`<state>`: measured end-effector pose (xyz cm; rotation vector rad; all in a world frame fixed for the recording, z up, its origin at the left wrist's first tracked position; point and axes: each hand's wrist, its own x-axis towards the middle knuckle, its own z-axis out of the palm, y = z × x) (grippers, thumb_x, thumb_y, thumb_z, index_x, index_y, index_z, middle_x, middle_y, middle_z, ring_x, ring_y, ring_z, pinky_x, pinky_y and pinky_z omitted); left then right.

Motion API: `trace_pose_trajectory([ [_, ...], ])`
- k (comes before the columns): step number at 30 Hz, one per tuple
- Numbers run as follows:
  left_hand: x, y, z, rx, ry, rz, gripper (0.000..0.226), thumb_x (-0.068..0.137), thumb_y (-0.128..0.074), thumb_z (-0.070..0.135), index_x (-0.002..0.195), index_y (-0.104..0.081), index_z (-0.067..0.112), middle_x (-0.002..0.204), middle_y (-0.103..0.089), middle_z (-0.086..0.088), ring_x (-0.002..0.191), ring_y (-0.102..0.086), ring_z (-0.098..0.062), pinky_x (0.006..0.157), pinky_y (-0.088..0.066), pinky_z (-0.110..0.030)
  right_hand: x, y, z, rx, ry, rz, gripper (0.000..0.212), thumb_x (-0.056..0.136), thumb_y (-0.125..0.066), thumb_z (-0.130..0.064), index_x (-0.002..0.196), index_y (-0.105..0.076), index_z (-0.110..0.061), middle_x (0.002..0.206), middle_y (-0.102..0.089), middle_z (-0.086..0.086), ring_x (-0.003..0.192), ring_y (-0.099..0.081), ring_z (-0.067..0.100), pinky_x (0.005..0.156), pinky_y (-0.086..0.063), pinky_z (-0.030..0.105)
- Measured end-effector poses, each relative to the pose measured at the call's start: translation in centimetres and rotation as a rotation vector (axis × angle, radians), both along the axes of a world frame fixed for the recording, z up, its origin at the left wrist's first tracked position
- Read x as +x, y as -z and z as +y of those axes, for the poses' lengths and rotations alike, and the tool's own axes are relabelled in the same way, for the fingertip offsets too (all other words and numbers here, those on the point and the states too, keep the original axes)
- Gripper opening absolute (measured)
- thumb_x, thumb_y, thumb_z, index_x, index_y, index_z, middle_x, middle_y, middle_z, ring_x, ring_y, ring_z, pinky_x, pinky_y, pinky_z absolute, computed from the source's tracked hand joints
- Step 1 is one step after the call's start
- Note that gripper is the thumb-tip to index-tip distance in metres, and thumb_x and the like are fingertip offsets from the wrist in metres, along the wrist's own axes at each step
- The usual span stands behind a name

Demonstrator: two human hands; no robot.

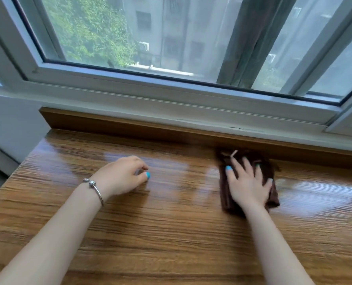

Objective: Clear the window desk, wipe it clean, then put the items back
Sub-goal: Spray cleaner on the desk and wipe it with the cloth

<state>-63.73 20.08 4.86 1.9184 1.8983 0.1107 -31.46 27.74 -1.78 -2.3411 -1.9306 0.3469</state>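
Your forearms are bare, with no sleeves reaching into view. Your left grip (119,175) has a thin silver bangle (96,189) just behind it at the wrist, carrying small round metal beads. Your nails are painted bright turquoise on both sides; on your right grip (248,182) the polish shows on several fingertips.

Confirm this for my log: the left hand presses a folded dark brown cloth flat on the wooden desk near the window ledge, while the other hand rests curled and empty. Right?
Not quite: the hands are swapped. In the head view the right hand presses the folded dark brown cloth flat on the wooden desk near the window ledge, while the left hand rests curled and empty.
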Motion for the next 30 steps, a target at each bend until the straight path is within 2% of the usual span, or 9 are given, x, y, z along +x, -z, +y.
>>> trace_pose_trajectory([
  [3, -3.2, 0.7, 0.0, 0.024, 0.037, -0.015, 0.034, 0.095, -0.049, 0.043, 0.126, -0.057, 0.032, 0.13, -0.05, 0.013, 0.122, -0.045, -0.011, 0.104, -0.039, -0.034, 1.6, -0.6, -0.2, -0.036, 0.357, 0.02, 0.051, 0.1, -0.023, -0.059, 0.15, -0.024, -0.051, 0.165, -0.009, -0.014, 0.151, -0.01, 0.031, 0.116, -0.005, 0.064],
  [6, -7.1, 1.4, -0.2, 0.038, 0.076, -0.05, 0.032, 0.094, -0.049, 0.041, 0.123, -0.059, 0.032, 0.119, -0.051, 0.016, 0.12, -0.047, -0.01, 0.101, -0.041, -0.032, -5.8, -1.1, -0.7, -0.028, 0.48, 0.027, 0.052, 0.1, -0.02, -0.056, 0.151, -0.022, -0.05, 0.166, -0.006, -0.01, 0.15, -0.01, 0.035, 0.115, -0.002, 0.066],
  [11, -14.5, 1.9, -1.3, 0.024, 0.1, -0.02, 0.034, 0.094, -0.047, 0.046, 0.125, -0.058, 0.035, 0.132, -0.048, 0.018, 0.125, -0.042, -0.01, 0.103, -0.04, -0.034, -26.0, 0.0, -3.8, 0.01, 0.069, -0.003, 0.051, 0.098, -0.021, -0.057, 0.148, -0.027, -0.05, 0.165, -0.011, -0.009, 0.149, -0.011, 0.035, 0.113, 0.001, 0.065],
  [13, -17.0, 1.8, -1.8, 0.019, 0.113, 0.006, 0.035, 0.094, -0.046, 0.048, 0.124, -0.057, 0.035, 0.131, -0.049, 0.019, 0.122, -0.043, -0.01, 0.101, -0.041, -0.033, -30.9, 0.1, -4.9, 0.003, -0.089, 0.001, 0.052, 0.097, -0.021, -0.058, 0.147, -0.028, -0.05, 0.165, -0.015, -0.008, 0.149, -0.011, 0.035, 0.113, 0.002, 0.063],
  [16, -19.6, 1.8, -2.3, 0.012, 0.149, 0.012, 0.032, 0.094, -0.045, 0.046, 0.122, -0.058, 0.035, 0.13, -0.05, 0.016, 0.122, -0.042, -0.011, 0.102, -0.04, -0.035, -30.9, -0.3, -4.5, -0.04, -0.239, 0.015, 0.051, 0.097, -0.023, -0.063, 0.146, -0.028, -0.053, 0.163, -0.017, -0.014, 0.15, -0.011, 0.03, 0.117, -0.002, 0.058],
  [18, -20.4, 1.7, -2.5, 0.005, 0.173, -0.006, 0.032, 0.095, -0.044, 0.045, 0.123, -0.057, 0.035, 0.13, -0.05, 0.014, 0.123, -0.041, -0.011, 0.103, -0.04, -0.036, -27.9, -0.5, -3.8, -0.043, -0.195, 0.023, 0.05, 0.098, -0.025, -0.063, 0.146, -0.029, -0.052, 0.163, -0.015, -0.018, 0.151, -0.012, 0.027, 0.118, -0.004, 0.055],
  [24, -22.6, 1.7, -3.5, 0.016, 0.211, -0.017, 0.033, 0.096, -0.044, 0.045, 0.126, -0.056, 0.036, 0.134, -0.047, 0.015, 0.129, -0.036, -0.01, 0.105, -0.038, -0.034, -20.5, -1.1, -4.4, -0.058, 0.429, 0.02, 0.052, 0.1, -0.02, -0.06, 0.149, -0.029, -0.048, 0.165, -0.01, -0.013, 0.149, -0.014, 0.032, 0.117, -0.006, 0.06],
  [27, -24.5, 1.7, -4.4, 0.044, 0.178, -0.061, 0.036, 0.096, -0.043, 0.045, 0.13, -0.052, 0.037, 0.137, -0.044, 0.018, 0.131, -0.033, -0.007, 0.104, -0.04, -0.034, -24.4, -1.5, -4.0, -0.057, 0.494, 0.03, 0.051, 0.1, -0.019, -0.058, 0.15, -0.026, -0.049, 0.166, -0.005, -0.011, 0.149, -0.011, 0.035, 0.116, -0.003, 0.063],
  [30, -26.7, 1.6, -5.0, 0.06, 0.142, -0.066, 0.037, 0.096, -0.043, 0.047, 0.131, -0.051, 0.039, 0.14, -0.042, 0.019, 0.132, -0.032, -0.005, 0.105, -0.04, -0.034, -32.8, -1.0, -4.3, -0.013, 0.318, 0.0, 0.051, 0.099, -0.021, -0.057, 0.149, -0.028, -0.048, 0.165, -0.009, -0.009, 0.148, -0.013, 0.035, 0.116, -0.004, 0.063],
])
